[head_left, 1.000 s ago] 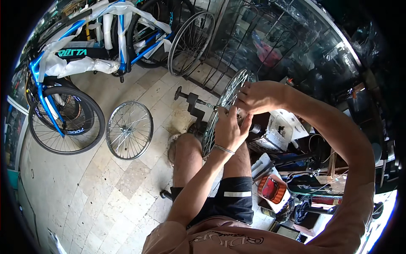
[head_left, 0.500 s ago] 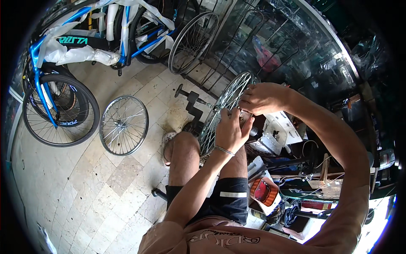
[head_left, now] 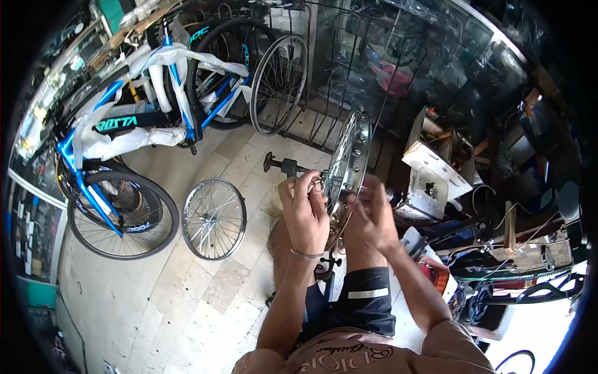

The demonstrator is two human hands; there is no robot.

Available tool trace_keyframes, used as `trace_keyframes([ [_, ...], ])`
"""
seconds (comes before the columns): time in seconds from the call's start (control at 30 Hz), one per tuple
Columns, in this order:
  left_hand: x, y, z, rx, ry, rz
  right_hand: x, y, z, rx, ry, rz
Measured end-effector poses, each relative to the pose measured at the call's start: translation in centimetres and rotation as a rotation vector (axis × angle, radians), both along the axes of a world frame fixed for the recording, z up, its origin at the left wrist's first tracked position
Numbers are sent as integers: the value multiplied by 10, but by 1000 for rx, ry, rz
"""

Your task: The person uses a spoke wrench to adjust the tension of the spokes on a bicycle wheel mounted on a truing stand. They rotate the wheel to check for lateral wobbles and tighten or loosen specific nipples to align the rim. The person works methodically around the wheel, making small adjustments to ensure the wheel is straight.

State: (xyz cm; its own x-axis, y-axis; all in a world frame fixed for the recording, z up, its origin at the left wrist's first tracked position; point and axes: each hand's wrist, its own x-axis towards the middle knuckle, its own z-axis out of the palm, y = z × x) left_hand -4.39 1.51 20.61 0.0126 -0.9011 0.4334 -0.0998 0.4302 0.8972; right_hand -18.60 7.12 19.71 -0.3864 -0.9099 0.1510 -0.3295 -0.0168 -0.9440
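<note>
A spoked bicycle wheel rim (head_left: 360,146) without a tyre stands nearly edge-on in front of me, between my knees. It is held at a dark truing stand (head_left: 288,166), whose handle sticks out to the left. On the wheel's left side, my left hand (head_left: 305,212) has its fingertips pinched together by the axle. A small shiny metal part shows at those fingertips, too small to name. My right hand (head_left: 377,218) is beside the rim on the other side, smeared by motion. Whether its fingers hold anything does not show.
Another bare wheel (head_left: 214,219) lies on the tiled floor to the left. Beyond it stands a blue bicycle (head_left: 177,93) partly wrapped in white foam. A further wheel (head_left: 278,85) leans against a black rack. White drawers (head_left: 436,159) and cluttered parts crowd the right side.
My right hand has come down from the top of the rim to its lower right. My left hand has moved to the wheel's left side, by the axle. The view has shifted.
</note>
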Motion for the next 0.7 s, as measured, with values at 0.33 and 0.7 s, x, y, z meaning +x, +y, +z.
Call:
trace_keyframes([
  [0.33, -38, -15, 43, -229, -285, -174, 46, 9, -40, -183, -84, -3],
  [0.7, -39, -53, 36, -150, -505, -146, 36, 14, -33, -116, -38, 48],
])
